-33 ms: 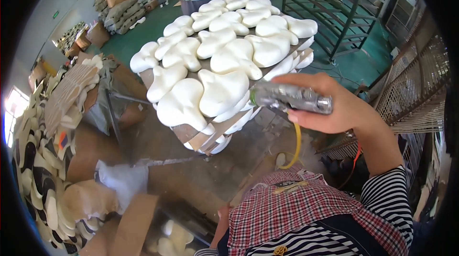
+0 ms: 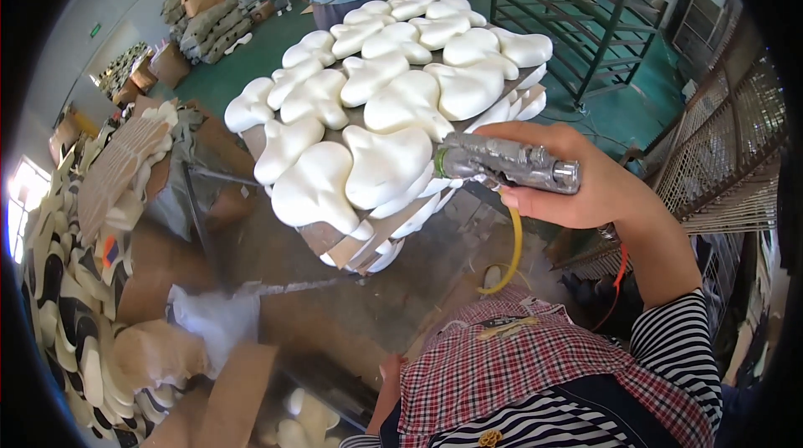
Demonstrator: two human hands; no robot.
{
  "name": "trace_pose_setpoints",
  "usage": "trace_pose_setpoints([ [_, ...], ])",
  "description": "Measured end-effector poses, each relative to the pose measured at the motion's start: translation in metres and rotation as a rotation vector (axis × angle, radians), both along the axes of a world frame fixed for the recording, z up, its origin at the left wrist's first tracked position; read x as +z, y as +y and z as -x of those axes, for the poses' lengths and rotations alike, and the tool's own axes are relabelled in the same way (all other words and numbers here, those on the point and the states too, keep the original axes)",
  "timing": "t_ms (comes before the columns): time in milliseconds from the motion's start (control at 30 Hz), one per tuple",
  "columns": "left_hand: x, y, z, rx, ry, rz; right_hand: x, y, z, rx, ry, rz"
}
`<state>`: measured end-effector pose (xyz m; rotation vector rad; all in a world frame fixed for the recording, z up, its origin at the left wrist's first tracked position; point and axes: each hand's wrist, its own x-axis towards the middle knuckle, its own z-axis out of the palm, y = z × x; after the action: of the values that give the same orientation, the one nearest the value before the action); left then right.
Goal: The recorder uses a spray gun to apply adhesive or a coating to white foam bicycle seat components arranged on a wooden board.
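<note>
Grey, paint-crusted metal, the spray gun (image 2: pixel 506 165) sits in the right hand (image 2: pixel 577 184), fingers wrapped tight around it, nozzle at the near edge of the stacked boards (image 2: pixel 368 243) loaded with white moulded foam pieces (image 2: pixel 385 163). A yellow hose (image 2: pixel 510 251) hangs below. Cardboard piles (image 2: pixel 125 163) crowd the left; metal racks (image 2: pixel 577 13) stand on the green floor (image 2: pixel 636 105) behind.
</note>
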<state>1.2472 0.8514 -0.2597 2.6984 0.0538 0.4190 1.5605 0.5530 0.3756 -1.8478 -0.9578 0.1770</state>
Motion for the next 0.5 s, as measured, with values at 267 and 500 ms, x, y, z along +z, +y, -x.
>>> trace_pose_setpoints([
  [267, 0.117, -0.063, -0.199, 0.149, 0.452, 1.028, -0.038, -0.094, -0.083, -0.053, -0.049, -0.001],
  [500, 0.235, -0.203, -0.42, 0.284, 0.644, 1.472, -0.078, -0.236, -0.219, -0.142, 0.384, -0.499],
])
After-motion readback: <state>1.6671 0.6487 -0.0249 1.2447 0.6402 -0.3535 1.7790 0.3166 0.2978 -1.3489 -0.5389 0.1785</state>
